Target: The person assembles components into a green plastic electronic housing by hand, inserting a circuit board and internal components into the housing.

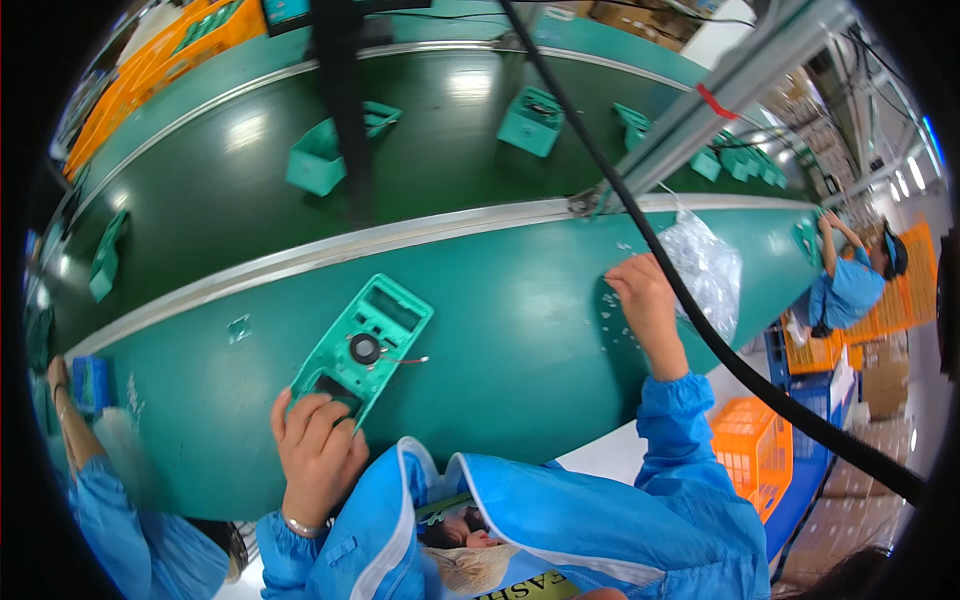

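My left hand (318, 448) grips the near end of a green plastic housing (345, 330), which lies tilted on the green bench top. A round black speaker (365, 348) sits inside the housing, and a thin reddish wire ending in a small white plug (424, 359) sticks out to its right. Over on the right, my right hand (645, 300) hovers above the bench with thumb and fingertips pinched together. Whatever is in that pinch is too small to make out. Small clear pieces (608, 318) are scattered beside and under it, next to a clear plastic bag (705, 262).
Behind a metal rail, a dark conveyor belt (430, 150) carries several green housings (532, 120). A black cable (640, 215) crosses in front on the right. Co-workers are at far left (100, 500) and right (850, 285). An orange crate (752, 450) stands beside my right arm.
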A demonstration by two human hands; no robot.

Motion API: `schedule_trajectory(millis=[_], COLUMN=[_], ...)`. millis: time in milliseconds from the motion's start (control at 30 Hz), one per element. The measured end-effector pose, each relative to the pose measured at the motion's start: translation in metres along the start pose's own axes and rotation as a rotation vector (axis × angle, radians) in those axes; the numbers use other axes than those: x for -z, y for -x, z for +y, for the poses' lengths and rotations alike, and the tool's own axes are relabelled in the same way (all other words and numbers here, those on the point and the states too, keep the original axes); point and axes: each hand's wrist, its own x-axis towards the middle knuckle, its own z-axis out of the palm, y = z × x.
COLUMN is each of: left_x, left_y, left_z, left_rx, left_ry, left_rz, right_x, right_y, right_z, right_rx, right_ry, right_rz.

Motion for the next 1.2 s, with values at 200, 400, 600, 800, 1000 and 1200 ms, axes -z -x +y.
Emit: schedule_trajectory(millis=[200,400,600,800,1000,1200], left_x=[-0.007,-0.009,-0.011,-0.013,-0.010,-0.010], left_y=[-0.010,-0.010,-0.010,-0.007,-0.009,-0.007], left_z=[0.003,0.002,0.000,-0.001,0.000,0.000], left_rx=[-0.058,-0.150,-0.162,-0.165,-0.156,-0.155], left_ry=[0.065,0.046,0.055,0.063,0.058,0.065], left_rz=[0.035,0.042,0.052,0.088,0.071,0.067], right_x=[0.013,-0.017,-0.065,-0.074,-0.073,-0.062], right_y=[-0.031,-0.077,-0.089,-0.090,-0.092,-0.084], right_z=[-0.078,-0.196,-0.233,-0.246,-0.248,-0.269], right_rx=[0.061,0.279,0.252,0.162,0.241,0.476], right_ry=[-0.197,-0.578,-0.583,-0.598,-0.517,-0.195], right_rz=[-0.053,-0.260,-0.297,-0.350,-0.277,-0.107])
